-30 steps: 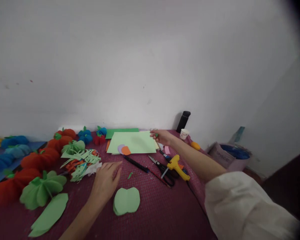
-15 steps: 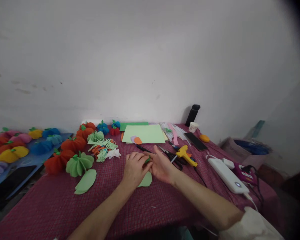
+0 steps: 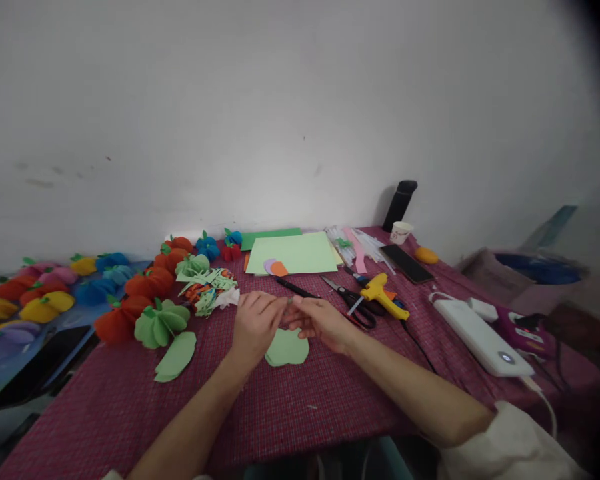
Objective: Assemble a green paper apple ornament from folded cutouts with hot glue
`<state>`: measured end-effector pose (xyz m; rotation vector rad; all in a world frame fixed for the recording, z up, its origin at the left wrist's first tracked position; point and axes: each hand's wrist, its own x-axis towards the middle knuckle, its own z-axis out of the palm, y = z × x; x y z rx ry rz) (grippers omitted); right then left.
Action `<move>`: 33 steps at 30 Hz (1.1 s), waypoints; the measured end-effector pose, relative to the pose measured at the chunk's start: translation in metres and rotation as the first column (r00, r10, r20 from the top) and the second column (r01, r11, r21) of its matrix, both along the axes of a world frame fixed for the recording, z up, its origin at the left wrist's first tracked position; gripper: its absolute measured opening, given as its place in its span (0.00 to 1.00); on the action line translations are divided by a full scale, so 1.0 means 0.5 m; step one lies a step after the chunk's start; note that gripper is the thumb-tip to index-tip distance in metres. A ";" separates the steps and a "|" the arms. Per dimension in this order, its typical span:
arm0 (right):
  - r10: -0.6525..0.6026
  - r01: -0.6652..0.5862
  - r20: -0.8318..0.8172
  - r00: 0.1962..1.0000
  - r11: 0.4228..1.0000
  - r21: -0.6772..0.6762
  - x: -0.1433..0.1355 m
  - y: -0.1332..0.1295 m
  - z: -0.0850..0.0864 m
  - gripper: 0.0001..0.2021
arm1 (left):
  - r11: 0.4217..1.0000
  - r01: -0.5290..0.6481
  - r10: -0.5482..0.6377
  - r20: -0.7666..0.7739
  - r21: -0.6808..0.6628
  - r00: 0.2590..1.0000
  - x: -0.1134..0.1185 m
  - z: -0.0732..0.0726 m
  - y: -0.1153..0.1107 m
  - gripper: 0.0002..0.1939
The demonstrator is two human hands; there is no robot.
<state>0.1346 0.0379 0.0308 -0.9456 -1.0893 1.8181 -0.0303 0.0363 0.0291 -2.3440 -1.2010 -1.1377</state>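
Observation:
Above the middle of the table, my left hand (image 3: 260, 321) and my right hand (image 3: 327, 325) meet at the fingertips. Both pinch a small green piece (image 3: 290, 303), mostly hidden by the fingers and blurred. Beneath them lies a pale green scalloped cutout (image 3: 287, 349), flat on the cloth. To the left, a folded pale green cutout (image 3: 176, 357) lies near a pale green pumpkin (image 3: 161, 325) with a darker green stem. Right of my right hand are black-handled scissors (image 3: 355, 298) and a yellow hot glue gun (image 3: 384, 297).
Orange pumpkins (image 3: 150, 283) stand behind a heap of scraps (image 3: 210, 290) at the left. Pale green sheets (image 3: 295, 255) lie at the back. On the right are a phone (image 3: 407, 264), a paper cup (image 3: 401, 232), a black bottle (image 3: 400, 205) and a white power bank (image 3: 480, 337).
My right hand has turned from an open palm to a pinch, its fingertips meeting the left's. The green piece shows less, and the cutout below shows more. The view has shifted slightly.

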 end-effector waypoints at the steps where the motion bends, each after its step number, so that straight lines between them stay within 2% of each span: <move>1: 0.003 -0.003 -0.023 1.000 1.000 0.002 0.000 0.002 -0.009 0.16 | 1.000 0.005 -0.006 -0.057 -0.009 0.998 0.004 -0.004 -0.001 0.07; 5: -0.007 0.005 -0.128 0.992 1.000 -0.020 -0.001 0.010 -0.038 0.12 | 0.999 0.006 -0.013 -0.142 -0.044 0.990 0.014 -0.013 -0.004 0.07; 10: -0.041 0.035 -0.132 0.990 0.998 -0.047 0.011 0.022 -0.045 0.10 | 0.976 0.076 -0.110 -0.158 -0.204 0.981 0.012 0.003 -0.003 0.08; 12: -0.052 0.049 -0.082 0.995 0.998 -0.043 0.018 0.028 -0.043 0.09 | 0.945 0.098 -0.145 -0.133 -0.311 0.981 0.005 0.012 -0.001 0.12; 14: -0.064 0.064 -0.014 0.998 0.998 -0.023 0.025 0.034 -0.044 0.07 | 0.908 0.068 -0.124 -0.110 -0.413 0.986 -0.006 0.015 0.004 0.16; 17: -0.032 0.032 0.078 0.996 0.999 0.001 0.030 0.038 -0.049 0.07 | 0.853 -0.021 -0.075 -0.162 -0.522 0.984 -0.027 0.010 0.014 0.13; 24: 0.123 -0.160 0.336 0.934 0.983 0.085 0.021 0.024 -0.070 0.06 | 0.749 -0.146 -0.095 -0.324 -0.646 0.941 -0.042 -0.003 0.011 0.10; 28: 0.141 -0.229 0.464 0.874 0.963 0.139 0.024 0.026 -0.084 0.06 | 0.694 -0.199 -0.140 -0.401 -0.692 0.905 -0.040 -0.009 0.007 0.06; 30: 0.128 -0.241 0.503 0.854 0.956 0.166 0.027 0.031 -0.090 0.05 | 0.693 -0.210 -0.138 -0.412 -0.690 0.900 -0.040 -0.012 0.007 0.06; 33: 0.105 -0.251 0.546 0.831 0.947 0.200 0.030 0.036 -0.098 0.05 | 0.746 -0.181 -0.122 -0.398 -0.642 0.909 -0.039 -0.016 0.007 0.08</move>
